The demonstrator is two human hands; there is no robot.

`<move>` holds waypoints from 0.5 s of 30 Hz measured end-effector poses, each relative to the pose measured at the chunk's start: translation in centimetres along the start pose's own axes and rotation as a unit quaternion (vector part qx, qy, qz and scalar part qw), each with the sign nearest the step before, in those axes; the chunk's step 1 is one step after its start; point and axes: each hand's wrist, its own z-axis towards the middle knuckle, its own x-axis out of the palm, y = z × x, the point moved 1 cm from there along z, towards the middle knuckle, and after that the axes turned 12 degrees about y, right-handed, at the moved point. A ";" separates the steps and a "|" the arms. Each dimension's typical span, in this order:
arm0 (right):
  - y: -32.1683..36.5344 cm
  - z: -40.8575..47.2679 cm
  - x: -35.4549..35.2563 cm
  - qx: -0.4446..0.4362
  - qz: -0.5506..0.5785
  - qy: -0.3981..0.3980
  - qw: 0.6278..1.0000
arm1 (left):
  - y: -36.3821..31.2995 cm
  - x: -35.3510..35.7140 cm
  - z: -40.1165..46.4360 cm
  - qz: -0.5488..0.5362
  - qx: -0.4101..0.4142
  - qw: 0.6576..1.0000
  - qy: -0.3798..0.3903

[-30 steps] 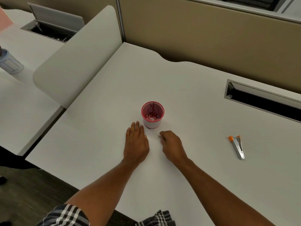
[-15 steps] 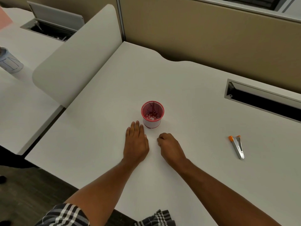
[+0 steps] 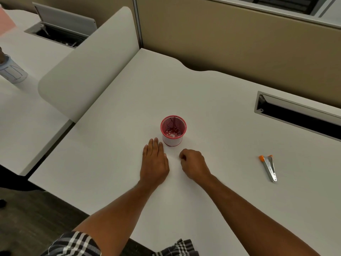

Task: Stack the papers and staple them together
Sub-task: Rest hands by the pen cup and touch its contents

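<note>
My left hand (image 3: 154, 161) lies flat, palm down, on the white desk (image 3: 212, 100), fingers straight and close together, just left of a red mesh cup (image 3: 173, 130). My right hand (image 3: 194, 165) rests beside it with the fingers curled in; nothing shows inside them. A small silver stapler (image 3: 269, 168) with orange tips lies flat on the desk, well to the right of my right hand. I cannot make out any sheets of paper against the white desk top.
A curved white divider (image 3: 88, 71) separates this desk from the neighbouring one, which holds a pale cup (image 3: 12, 71), an open cable hatch (image 3: 60, 28) and a pink sheet (image 3: 5, 21). A cable slot (image 3: 299, 115) is set in the desk at the right. A beige partition runs behind.
My right hand has curled its fingers tighter and shifted slightly left and forward. The left hand, cup and stapler have stayed put.
</note>
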 end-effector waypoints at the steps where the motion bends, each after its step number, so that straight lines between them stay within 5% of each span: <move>1: -0.3 0.0 -0.7 0.024 0.068 -0.006 0.997 | 0.0 0.1 0.0 0.001 0.000 1.000 -0.002; 3: -0.8 -0.3 -2.1 0.061 0.216 -0.008 0.974 | 0.1 0.2 0.1 0.004 0.001 1.000 -0.002; 6: -0.2 -0.8 -4.5 0.073 0.464 0.010 0.883 | 0.2 0.4 0.2 0.006 0.001 1.000 -0.002; 8: 0.8 -0.8 -6.5 0.047 0.528 0.002 0.848 | 0.3 0.5 0.2 0.005 0.001 1.000 -0.001; 11: 3.0 -0.3 -9.3 -0.017 0.510 -0.013 0.860 | 0.2 0.5 0.1 0.004 0.004 1.000 -0.003; 15: 5.6 1.1 -11.1 -0.061 0.322 -0.042 0.944 | 0.2 0.4 0.1 0.002 0.004 1.000 -0.001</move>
